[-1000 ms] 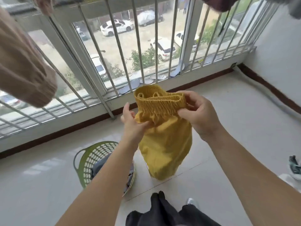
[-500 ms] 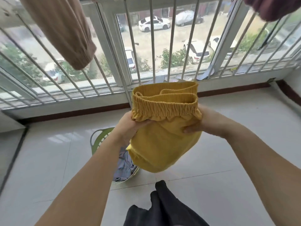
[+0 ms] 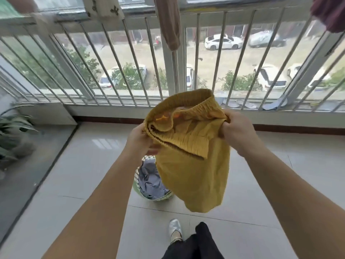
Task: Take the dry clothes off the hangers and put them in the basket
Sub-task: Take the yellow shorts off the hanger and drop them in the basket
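While a potted plant [image 3: 13,131] sits at the far left edge beside a dark strip of floor, the person stands on pale floor tiles [image 3: 78,180] facing a barred window [image 3: 119,68] that looks down on parked cars. Further right, the left hand [image 3: 139,140] has its fingers curled around the left side of the elastic waistband of a pair of yellow shorts [image 3: 194,172], gripping the bunched cloth. Below that hand, partly hidden by the forearm and the shorts, a green basket [image 3: 158,197] stands on the floor with grey-blue clothes [image 3: 151,180] lying inside it. The shorts hang in the air between the two hands, above and just to the right of the basket, not touching it. A brown garment [image 3: 169,21] hangs from above in front of the window. On the right, the right hand [image 3: 236,131] pinches the other side of the waistband, its fingers closed tightly on the fabric. A dark red garment [image 3: 330,12] hangs at the top right corner.
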